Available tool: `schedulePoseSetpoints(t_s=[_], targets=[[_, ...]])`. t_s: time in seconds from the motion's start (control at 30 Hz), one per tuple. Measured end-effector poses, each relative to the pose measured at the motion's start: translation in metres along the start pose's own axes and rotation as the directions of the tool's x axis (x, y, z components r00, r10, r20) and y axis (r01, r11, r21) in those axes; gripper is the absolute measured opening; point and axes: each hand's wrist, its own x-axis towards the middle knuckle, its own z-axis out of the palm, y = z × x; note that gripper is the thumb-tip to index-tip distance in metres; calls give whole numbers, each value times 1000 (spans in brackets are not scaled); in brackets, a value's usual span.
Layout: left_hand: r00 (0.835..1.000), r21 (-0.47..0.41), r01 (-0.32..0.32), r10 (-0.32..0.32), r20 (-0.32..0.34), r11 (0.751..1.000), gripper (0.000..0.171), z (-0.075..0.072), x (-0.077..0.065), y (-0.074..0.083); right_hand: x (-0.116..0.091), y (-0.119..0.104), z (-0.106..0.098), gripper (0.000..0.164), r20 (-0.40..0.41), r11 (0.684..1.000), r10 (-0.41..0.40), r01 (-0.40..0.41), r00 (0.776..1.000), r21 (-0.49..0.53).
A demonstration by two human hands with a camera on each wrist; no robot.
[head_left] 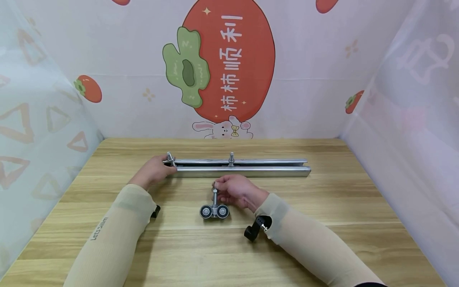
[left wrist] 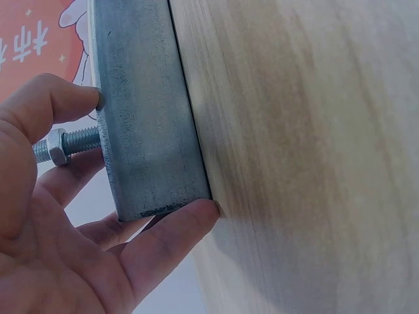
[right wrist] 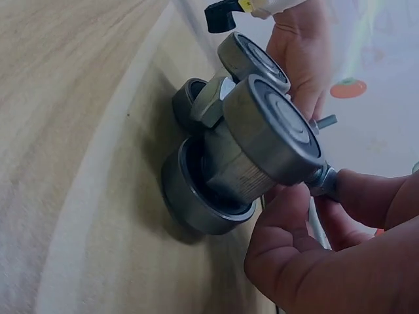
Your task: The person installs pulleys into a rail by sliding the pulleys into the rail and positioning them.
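A long steel channel rail point(head_left: 244, 172) lies across the wooden table, its slot facing up. At its left end is my left hand point(head_left: 154, 171); thumb and fingers grip the end, as the left wrist view shows. A threaded bolt with a nut point(left wrist: 59, 145) sticks out of the slot there, between those fingers. Another upright bolt point(head_left: 231, 158) stands in the slot near the rail's middle. In front of the rail, my right hand point(head_left: 238, 190) pinches the bolt of a roller trolley point(right wrist: 272, 127). Its several wheels are low over the table; whether they touch it I cannot tell.
The wooden table point(head_left: 193, 255) reaches back to a printed cloth backdrop point(head_left: 136, 59). Pale cloth walls stand at left and right. Black camera mounts are on both wrists, the right one point(head_left: 252, 231) jutting toward the table.
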Motion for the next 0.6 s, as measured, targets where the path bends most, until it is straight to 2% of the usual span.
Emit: schedulePoseSetpoints(t_s=[0.17,0.33,0.6], targets=[[1000,-7,4,-4,2,1000,50,0,1,-1,-3,-9,-2,25,-24,988,-89,85,996,-126],[1000,-10,6,-6,6,1000,50,0,2,-1,-10,-20,-3,19,-54,955,-190,172,980,-241],[1000,1,-2,2,8,1000,44,0,2,-2,-17,-26,-2,16,-75,897,-270,222,960,-382]])
